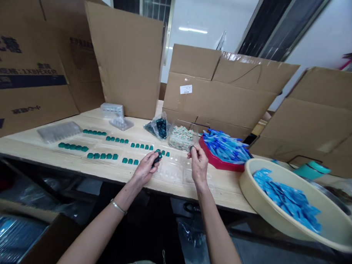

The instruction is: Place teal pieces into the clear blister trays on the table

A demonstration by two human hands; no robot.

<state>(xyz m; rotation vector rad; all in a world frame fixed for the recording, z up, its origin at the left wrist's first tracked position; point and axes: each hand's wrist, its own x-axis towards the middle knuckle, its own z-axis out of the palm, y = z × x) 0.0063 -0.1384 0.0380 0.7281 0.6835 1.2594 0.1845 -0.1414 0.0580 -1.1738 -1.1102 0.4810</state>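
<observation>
My left hand [146, 168], with a bracelet at its wrist, is closed around several dark green pieces [157, 157] above the front rows of the table. To its right, my right hand [198, 161] is raised with thumb and forefinger pinched on a small dark green piece [192, 148]. Clear plastic trays [170, 171] lie flat beneath and between the hands. Green blocks [102, 156] sit in short rows in the trays further left. Behind the hands stand a clear bag of dark green pieces [161, 127] and a clear box of small pale pieces [181, 137].
A red tray [221, 163] of blue packets [226, 146] is right of the hands. A cream basin [249, 180] with blue packets [289, 199] overhangs the table edge. Empty clear trays [59, 131] lie at left. Cardboard sheets [125, 64] stand along the back.
</observation>
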